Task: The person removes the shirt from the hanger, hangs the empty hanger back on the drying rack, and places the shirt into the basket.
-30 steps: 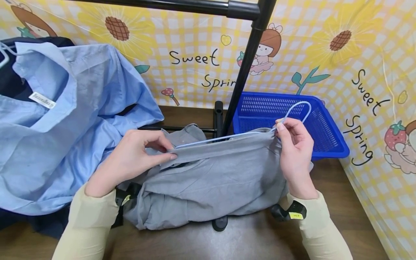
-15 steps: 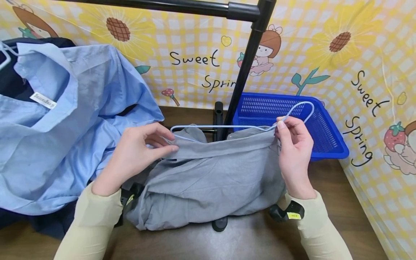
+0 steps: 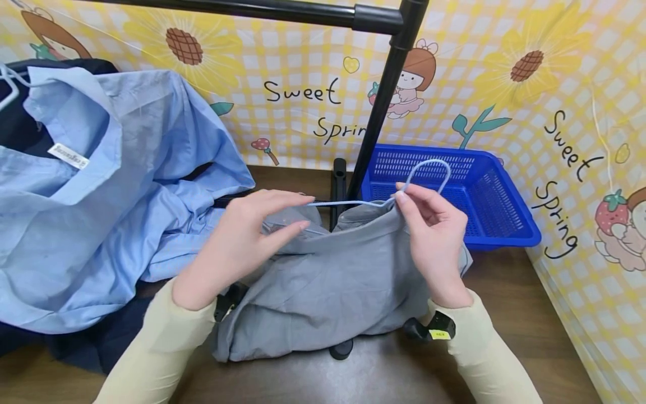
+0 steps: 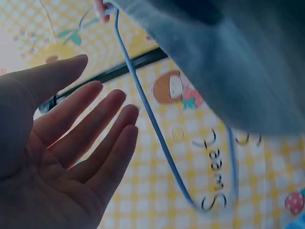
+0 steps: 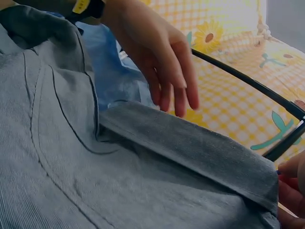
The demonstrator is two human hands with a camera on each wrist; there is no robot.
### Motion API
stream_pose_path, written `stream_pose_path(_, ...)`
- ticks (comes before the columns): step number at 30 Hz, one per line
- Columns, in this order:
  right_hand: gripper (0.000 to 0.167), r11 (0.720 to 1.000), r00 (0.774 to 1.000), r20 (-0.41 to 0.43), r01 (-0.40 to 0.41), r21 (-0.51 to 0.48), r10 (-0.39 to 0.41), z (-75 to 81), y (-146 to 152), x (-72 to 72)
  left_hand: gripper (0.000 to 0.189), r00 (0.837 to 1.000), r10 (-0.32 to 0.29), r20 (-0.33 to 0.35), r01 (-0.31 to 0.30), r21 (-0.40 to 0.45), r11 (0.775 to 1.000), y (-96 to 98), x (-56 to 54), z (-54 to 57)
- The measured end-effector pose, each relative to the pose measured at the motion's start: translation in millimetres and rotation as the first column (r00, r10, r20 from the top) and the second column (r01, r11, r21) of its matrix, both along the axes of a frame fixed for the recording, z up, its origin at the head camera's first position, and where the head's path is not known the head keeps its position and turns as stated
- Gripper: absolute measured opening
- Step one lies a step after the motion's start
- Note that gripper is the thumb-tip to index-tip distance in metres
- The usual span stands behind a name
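Observation:
My right hand point(image 3: 436, 233) pinches the edge of the grey trousers point(image 3: 338, 292) together with a light-blue wire hanger point(image 4: 152, 119) close to the base of its hook. The hook curves up above that hand. My left hand point(image 3: 242, 241) is beside the hanger's other end, thumb and fingers spread apart. In the left wrist view, its fingers are stretched out next to the wire without holding it. A folded waistband point(image 5: 190, 143) and curved seam lines show in the right wrist view. The rest of the trousers hangs below in loose folds.
A light-blue shirt point(image 3: 181, 140) hangs at the left over a dark navy garment point(image 3: 106, 342). Behind the trousers stands a black rack pole point(image 3: 381, 104) with a top bar point(image 3: 282, 10). A blue plastic basket point(image 3: 527, 234) sits on the wooden floor at the right.
My left hand has let go of the waistband and moved right, its fingers opening. My right hand has shifted left with the hanger and trousers, whose waistband now sags.

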State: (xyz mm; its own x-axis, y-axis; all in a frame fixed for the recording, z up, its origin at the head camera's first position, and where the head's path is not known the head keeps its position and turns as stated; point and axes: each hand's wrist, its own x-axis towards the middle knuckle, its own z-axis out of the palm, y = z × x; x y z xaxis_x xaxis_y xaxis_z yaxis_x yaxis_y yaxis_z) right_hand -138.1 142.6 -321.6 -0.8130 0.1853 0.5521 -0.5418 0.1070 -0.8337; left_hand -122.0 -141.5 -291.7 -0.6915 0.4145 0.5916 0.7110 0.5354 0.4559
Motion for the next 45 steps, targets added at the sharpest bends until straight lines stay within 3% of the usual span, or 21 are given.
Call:
stream_pose_path(10, 0.020, 0.994, 0.995, -0.044, -0.087, 0.068, 0.090, -5.7, -21.3, 3.6, 0.033, 0.999, -0.008, 0.032, 0.010, -0.071, 0.997, 28.5, -7.3, -0.4)
stream_pose_path(14, 0.021, 0.990, 0.992, -0.057, -0.106, 0.088, 0.112, -6.8, -25.9, 5.5, 0.029, 0.999, 0.026, 0.031, -0.023, -0.090, 0.996, 34.3, -10.6, -0.8)
stream_pose_path(22, 0.023, 0.973, 0.984, -0.074, -0.147, 0.178, 0.163, -9.8, -28.3, 10.0, 0.015, 0.998, 0.042, 0.048, -0.041, -0.026, 0.999, 37.0, -14.0, -3.8)
stream_pose_path(31, 0.022, 0.920, 0.980, 0.022, -0.195, 0.339, 0.199, -13.2, -18.9, 10.0, 0.008, 0.999, 0.023, -0.030, -0.021, 0.061, 0.998, 24.8, -12.8, 0.5)
stream_pose_path(36, 0.028, 0.906, 0.973, 0.105, -0.231, 0.355, 0.207, -12.1, -8.4, 8.9, 0.008, 0.994, 0.083, -0.073, -0.078, 0.070, 0.995, 11.1, -7.5, 9.6)
stream_pose_path(45, 0.031, 0.855, 0.976, 0.190, -0.191, 0.483, 0.110, -9.0, 13.4, 5.5, 0.014, 0.970, 0.215, -0.111, -0.205, 0.094, 0.974, -17.6, 11.1, 27.4)
